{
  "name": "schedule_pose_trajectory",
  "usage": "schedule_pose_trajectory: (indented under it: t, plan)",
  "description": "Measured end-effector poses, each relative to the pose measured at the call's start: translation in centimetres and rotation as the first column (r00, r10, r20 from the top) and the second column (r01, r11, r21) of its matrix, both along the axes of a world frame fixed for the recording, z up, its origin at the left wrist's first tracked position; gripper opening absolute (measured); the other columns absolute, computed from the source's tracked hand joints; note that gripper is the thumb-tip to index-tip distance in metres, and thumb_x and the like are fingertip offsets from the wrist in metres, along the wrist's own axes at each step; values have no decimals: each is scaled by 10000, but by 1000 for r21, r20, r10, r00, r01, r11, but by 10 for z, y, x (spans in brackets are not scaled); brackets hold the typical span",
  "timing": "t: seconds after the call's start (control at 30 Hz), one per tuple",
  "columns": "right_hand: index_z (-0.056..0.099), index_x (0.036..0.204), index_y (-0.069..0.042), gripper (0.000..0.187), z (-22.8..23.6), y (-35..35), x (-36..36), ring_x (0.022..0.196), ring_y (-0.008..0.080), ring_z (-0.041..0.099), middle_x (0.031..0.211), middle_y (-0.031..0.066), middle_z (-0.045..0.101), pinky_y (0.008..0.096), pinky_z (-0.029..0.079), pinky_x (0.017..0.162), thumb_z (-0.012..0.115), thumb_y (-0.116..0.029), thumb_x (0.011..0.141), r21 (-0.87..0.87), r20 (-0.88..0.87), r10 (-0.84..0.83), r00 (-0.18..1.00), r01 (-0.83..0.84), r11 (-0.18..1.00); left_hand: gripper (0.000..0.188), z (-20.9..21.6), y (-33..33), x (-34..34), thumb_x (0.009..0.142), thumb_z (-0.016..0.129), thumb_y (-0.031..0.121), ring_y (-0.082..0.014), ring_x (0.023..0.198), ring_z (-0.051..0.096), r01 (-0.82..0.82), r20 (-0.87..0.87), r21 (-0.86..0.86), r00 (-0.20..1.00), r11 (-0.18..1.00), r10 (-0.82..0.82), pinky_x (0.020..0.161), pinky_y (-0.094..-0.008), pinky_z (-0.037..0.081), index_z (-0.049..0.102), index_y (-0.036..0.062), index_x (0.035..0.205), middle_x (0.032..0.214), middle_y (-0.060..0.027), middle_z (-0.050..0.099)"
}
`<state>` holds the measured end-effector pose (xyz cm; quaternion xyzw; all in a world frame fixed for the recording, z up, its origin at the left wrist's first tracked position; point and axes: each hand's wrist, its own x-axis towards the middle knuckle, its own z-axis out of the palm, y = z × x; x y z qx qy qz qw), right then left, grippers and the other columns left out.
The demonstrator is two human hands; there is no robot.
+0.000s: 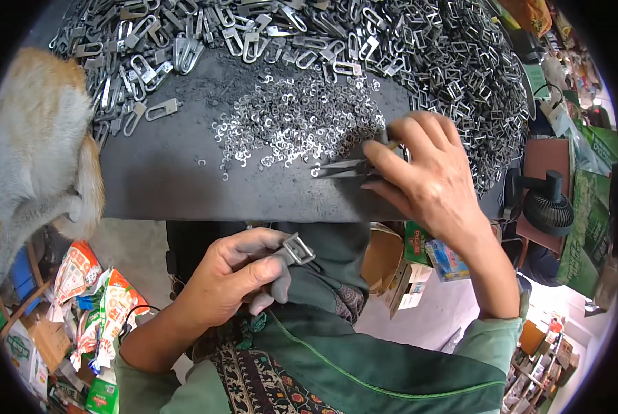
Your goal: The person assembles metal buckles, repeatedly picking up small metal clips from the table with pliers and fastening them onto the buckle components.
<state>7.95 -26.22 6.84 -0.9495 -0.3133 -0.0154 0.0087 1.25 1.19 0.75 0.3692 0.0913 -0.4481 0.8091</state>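
Observation:
In front of the table edge, my left hand [243, 272] is closed on a small metal buckle-like piece [296, 250] with a rectangular opening, pinched between thumb and fingers. Over the table's near part, my right hand [426, 162] grips a pair of pliers [343, 168], jaws pointing left. A small silvery C-shaped clip [315, 171] is at the jaw tips; whether they grip it I cannot tell. Just beyond the pliers spreads a pile of such C-clips [302, 121]. Part of the pliers' handles is hidden by my fingers.
Long slotted metal pieces [253, 31] heap along the far side of the dark table [157, 190]. Small rectangular metal pieces [460, 90] pile at the right. An orange-and-white cat [43, 138] is at the left edge. A small black fan [547, 207] stands right. Bags and cartons lie below.

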Motion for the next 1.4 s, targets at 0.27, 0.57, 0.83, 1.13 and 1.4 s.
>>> schedule_pose_trajectory:
  t: [0.27, 0.57, 0.83, 1.13, 1.4]
  plan:
    - [613, 1052, -158, 408, -5, -3, 29, 1094, 295, 540, 1081, 92, 549, 480, 420, 988, 768, -247, 685, -108, 54, 272, 961, -265, 958, 173, 5, -4, 2, 881, 659, 42, -73, 851, 562, 37, 328, 277, 935, 960, -131, 720, -215, 435, 688, -35, 1033, 1021, -48, 640]
    - [596, 931, -111, 178, 0, 6, 32, 991, 208, 536, 943, 40, 522, 379, 423, 935, 578, -199, 777, -141, 132, 352, 927, -334, 932, 174, 10, -9, 7, 872, 706, 70, -105, 870, 599, -137, 530, 404, 841, 905, -110, 802, -258, 459, 716, 8, 1033, 936, -54, 678]
    - [608, 907, -92, 304, 17, 7, 7, 801, 230, 567, 831, 51, 526, 361, 437, 658, 732, -265, 689, 59, -11, 292, 956, -291, 955, 181, 5, -9, 11, 875, 719, 74, -79, 847, 580, -151, 299, 336, 953, 930, 46, 783, -248, 460, 701, -23, 1027, 909, -31, 670]
    - [626, 936, -113, 340, 7, 2, -25, 765, 233, 557, 832, 47, 527, 363, 431, 630, 758, -298, 684, 265, -119, 186, 975, -149, 953, 139, 1, -19, 10, 876, 713, 63, -25, 578, 433, -98, 345, 244, 938, 965, 9, 480, -195, 319, 696, -8, 995, 838, 4, 605]
    - [627, 930, -121, 321, 11, 3, -25, 765, 225, 545, 813, 34, 502, 364, 426, 640, 733, -293, 680, 243, -49, 203, 978, -186, 952, 194, 7, -14, 19, 888, 703, 102, -110, 906, 603, 4, 409, 234, 907, 972, -102, 828, -273, 462, 702, -20, 1039, 972, -64, 677]
